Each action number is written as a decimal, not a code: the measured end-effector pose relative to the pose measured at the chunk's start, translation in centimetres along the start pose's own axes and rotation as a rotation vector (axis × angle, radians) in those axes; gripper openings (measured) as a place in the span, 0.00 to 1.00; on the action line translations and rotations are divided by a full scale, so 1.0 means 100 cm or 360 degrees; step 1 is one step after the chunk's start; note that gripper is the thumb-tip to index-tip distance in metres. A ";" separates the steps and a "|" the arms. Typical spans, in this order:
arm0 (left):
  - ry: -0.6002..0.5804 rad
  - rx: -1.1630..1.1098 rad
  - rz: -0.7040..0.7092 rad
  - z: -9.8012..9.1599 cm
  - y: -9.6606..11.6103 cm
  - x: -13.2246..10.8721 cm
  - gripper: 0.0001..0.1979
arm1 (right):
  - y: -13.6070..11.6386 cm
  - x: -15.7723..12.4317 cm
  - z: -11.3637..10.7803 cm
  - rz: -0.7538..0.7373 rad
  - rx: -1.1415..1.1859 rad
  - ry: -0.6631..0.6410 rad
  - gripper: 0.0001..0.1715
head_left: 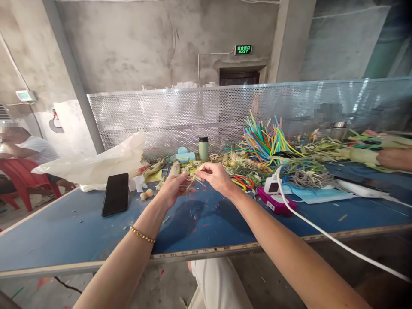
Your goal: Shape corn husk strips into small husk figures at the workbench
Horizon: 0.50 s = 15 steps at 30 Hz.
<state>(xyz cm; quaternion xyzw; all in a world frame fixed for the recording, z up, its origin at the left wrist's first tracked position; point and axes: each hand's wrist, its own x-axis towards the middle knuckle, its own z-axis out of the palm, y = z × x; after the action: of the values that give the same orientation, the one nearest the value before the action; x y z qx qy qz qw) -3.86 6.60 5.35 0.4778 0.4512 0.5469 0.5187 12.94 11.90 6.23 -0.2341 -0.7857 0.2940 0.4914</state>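
Above the blue table, my left hand (174, 187) is closed around thin, pale straw-coloured strips (192, 183) that look like dried plant husk. Close beside it on the right, my right hand (216, 177) pinches the same strips between thumb and fingertips. A wider pale husk piece (174, 168) rises just behind my left hand; whether it is held or lies behind, I cannot tell. Two small round wooden-looking balls (147, 194) sit to the left of my left hand. My curled fingers partly hide the strips.
A black phone (115, 195) and a pale plastic bag (106, 163) lie left. Behind are a green bottle (203, 149), heaped husks (240, 164) and coloured pipe cleaners (268, 139). A purple power strip (277, 202) with a white cable (309, 221) lies right. Another person's arm (394, 159) reaches in.
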 end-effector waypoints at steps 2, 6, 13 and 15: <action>-0.0272 -0.0060 -0.0126 -0.003 0.001 -0.001 0.15 | -0.005 -0.001 -0.001 -0.0040 0.0078 -0.0073 0.18; -0.0520 -0.0183 -0.0111 -0.007 0.001 0.000 0.13 | -0.014 -0.004 -0.006 -0.0081 0.0195 -0.0172 0.18; -0.0275 -0.0138 0.0103 -0.006 -0.002 0.004 0.13 | -0.021 -0.007 -0.010 -0.0047 0.0169 -0.0253 0.15; -0.0235 -0.0089 0.0145 -0.006 -0.001 0.004 0.12 | -0.020 -0.006 -0.010 -0.0029 0.0154 -0.0258 0.15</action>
<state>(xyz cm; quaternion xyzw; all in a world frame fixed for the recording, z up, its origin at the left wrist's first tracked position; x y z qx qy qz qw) -4.44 6.99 5.17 0.5221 0.3742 0.5456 0.5382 13.92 10.31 7.55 -0.1785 -0.8099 0.3450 0.4396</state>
